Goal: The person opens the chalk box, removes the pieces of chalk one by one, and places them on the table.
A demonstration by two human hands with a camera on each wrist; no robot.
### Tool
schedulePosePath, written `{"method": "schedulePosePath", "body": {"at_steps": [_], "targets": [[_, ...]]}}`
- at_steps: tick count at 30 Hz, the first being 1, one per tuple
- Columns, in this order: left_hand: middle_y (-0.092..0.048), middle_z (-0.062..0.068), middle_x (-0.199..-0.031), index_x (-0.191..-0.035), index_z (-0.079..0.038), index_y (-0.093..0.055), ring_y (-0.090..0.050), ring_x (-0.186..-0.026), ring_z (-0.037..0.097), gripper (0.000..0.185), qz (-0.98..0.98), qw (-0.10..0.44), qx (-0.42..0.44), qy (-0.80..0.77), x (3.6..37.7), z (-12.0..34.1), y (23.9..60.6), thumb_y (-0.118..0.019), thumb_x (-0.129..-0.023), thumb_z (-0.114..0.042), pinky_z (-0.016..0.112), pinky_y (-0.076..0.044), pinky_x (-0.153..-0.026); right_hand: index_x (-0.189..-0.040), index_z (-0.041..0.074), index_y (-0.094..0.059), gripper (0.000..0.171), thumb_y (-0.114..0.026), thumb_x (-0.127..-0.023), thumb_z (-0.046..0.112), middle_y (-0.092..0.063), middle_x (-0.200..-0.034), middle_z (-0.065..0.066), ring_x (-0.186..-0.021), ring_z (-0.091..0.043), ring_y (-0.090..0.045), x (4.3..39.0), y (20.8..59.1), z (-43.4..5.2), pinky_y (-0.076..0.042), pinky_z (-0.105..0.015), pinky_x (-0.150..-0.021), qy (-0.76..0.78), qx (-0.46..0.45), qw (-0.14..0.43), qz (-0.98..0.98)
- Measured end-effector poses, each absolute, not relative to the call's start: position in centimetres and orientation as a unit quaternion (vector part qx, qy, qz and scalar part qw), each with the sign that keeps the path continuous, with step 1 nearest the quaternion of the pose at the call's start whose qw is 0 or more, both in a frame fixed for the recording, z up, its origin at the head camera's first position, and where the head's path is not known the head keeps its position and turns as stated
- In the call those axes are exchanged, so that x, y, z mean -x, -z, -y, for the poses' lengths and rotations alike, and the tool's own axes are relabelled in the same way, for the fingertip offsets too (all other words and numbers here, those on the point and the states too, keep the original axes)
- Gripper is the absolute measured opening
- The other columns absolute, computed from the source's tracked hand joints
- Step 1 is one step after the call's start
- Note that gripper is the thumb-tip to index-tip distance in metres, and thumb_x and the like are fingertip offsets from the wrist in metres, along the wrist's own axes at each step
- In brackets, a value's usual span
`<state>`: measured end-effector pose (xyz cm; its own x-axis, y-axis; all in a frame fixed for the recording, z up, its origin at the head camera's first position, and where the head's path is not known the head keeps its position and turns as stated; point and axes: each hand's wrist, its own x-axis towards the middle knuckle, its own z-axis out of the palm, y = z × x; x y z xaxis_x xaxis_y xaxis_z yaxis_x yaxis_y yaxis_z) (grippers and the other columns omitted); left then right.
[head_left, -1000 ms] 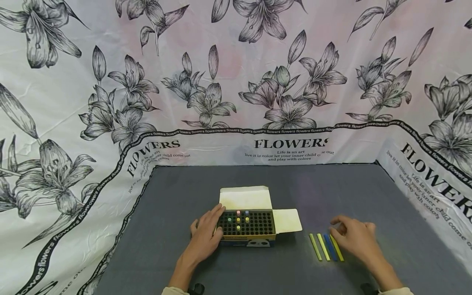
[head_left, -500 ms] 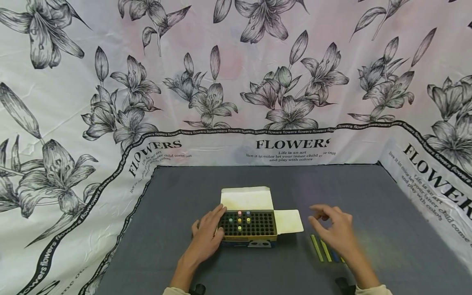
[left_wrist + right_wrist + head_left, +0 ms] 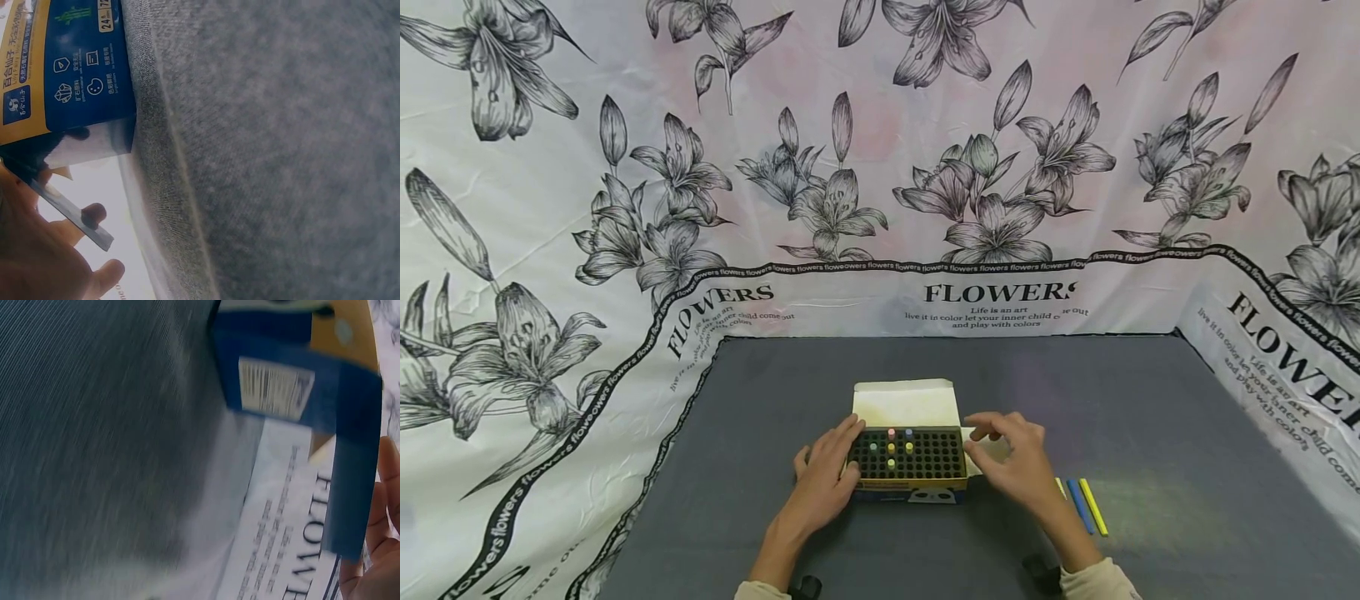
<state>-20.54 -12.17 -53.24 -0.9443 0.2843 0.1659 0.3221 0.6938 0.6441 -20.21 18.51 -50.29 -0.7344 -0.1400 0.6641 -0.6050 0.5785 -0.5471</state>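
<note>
A chalk box (image 3: 880, 483) with its lid folded back stands on the grey cloth, showing a grid of dark holes with several coloured chalk ends in it. My left hand (image 3: 823, 475) holds its left end, thumb near the front corner; in the left wrist view, fingers bend over an end flap (image 3: 75, 219). My right hand (image 3: 1018, 458) hovers over the right-hand flap (image 3: 972, 454), thumb and index finger apart, with nothing visible between them. Right of that forearm lie a blue chalk stick (image 3: 1080, 506), a yellow chalk stick (image 3: 1093, 507) and a partly hidden pale one.
The grey cloth (image 3: 775, 392) covers the table. White flower-printed sheeting (image 3: 850, 308) rises at the back and both sides. The raised lid (image 3: 906, 404) stands behind the box.
My right hand has moved left from beside the chalk sticks to the box's right end, its forearm now covering part of the row. The left hand has stayed on the box.
</note>
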Motion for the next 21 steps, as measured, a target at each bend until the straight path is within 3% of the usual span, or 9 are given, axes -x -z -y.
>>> {"method": "schedulePosePath", "body": {"at_steps": [10, 21], "targets": [[-0.03, 0.001, -0.168, -0.161, -0.023, -0.035, -0.028, -0.152, 0.042, 0.061, 0.921, 0.027, 0.163, 0.352, 20.5, 12.2, 53.2, -0.044, -0.101, -0.018, 0.075, -0.008, -0.109, -0.108, 0.014, -0.075, 0.033, -0.086, -0.077, 0.013, -0.07, -0.083, 0.002, -0.077, -0.018, -0.051, 21.2, 50.8, -14.3, -0.022, -0.045, -0.084, -0.363, -0.256, 0.245, 0.862], [-0.029, 0.002, -0.169, -0.161, -0.022, -0.034, -0.027, -0.152, 0.043, 0.061, 0.922, 0.027, 0.163, 0.351, 20.6, 12.1, 53.2, -0.044, -0.101, -0.018, 0.075, -0.007, -0.109, -0.103, 0.016, -0.076, 0.03, -0.089, -0.075, 0.015, -0.069, -0.084, 0.004, -0.076, -0.012, -0.051, 21.6, 51.2, -12.0, -0.028, -0.048, -0.085, -0.32, -0.243, 0.219, 0.889]]}}
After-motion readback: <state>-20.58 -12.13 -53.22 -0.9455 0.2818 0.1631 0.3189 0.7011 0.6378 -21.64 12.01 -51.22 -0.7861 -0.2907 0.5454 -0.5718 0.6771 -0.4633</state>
